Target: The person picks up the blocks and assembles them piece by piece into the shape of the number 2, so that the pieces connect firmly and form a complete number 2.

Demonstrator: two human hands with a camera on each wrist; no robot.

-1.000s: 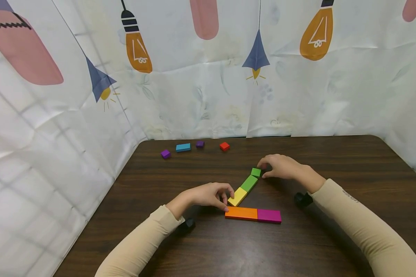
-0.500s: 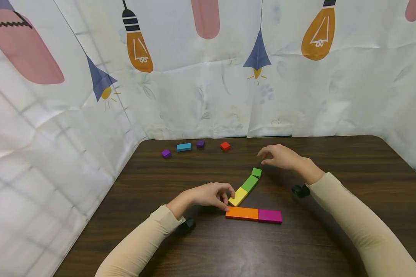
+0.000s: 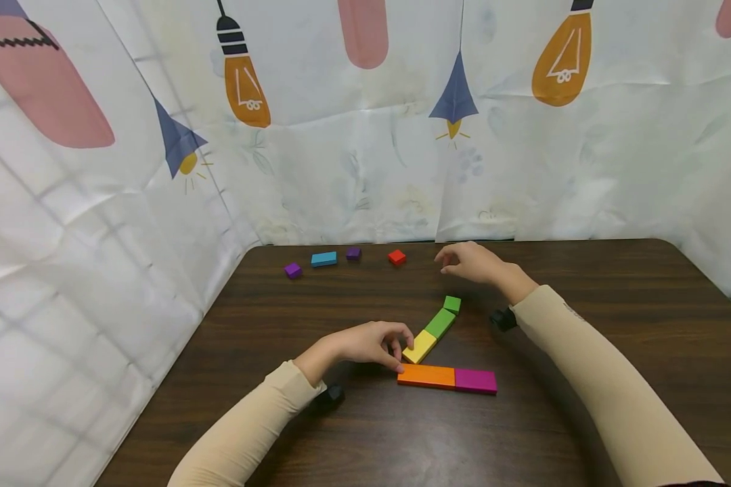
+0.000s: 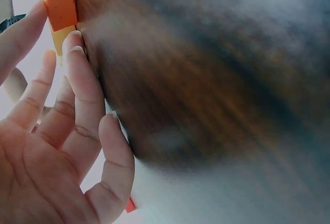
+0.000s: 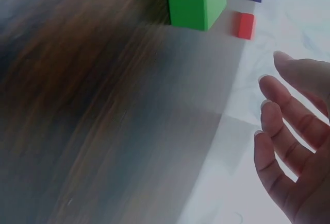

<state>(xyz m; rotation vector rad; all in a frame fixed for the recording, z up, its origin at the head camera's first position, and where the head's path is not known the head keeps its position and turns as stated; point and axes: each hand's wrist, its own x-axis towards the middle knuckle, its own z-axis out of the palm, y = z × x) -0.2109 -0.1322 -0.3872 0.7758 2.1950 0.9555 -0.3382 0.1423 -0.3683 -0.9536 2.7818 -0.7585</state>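
An orange block (image 3: 426, 376) lies end to end with a magenta block (image 3: 476, 381). From near the orange block's left end a slanting row runs up and right: yellow block (image 3: 419, 346), green block (image 3: 440, 323), small green block (image 3: 453, 304) set at an angle. My left hand (image 3: 365, 341) rests its thumb at the orange block's left end, other fingers relaxed by the yellow block; the left wrist view shows the thumb touching the orange block (image 4: 61, 5). Holding nothing, my right hand (image 3: 474, 262) hovers beyond the small green block, fingers loosely bent, right of the red block (image 3: 397, 257).
Along the table's back edge lie a purple block (image 3: 293, 270), a blue block (image 3: 324, 259) and a dark purple block (image 3: 353, 253). A printed white curtain (image 3: 365, 169) hangs behind the brown table (image 3: 585, 284).
My right hand has moved away from the small green block, toward the back and left, nearer the red block. My left hand and the blocks have stayed put.
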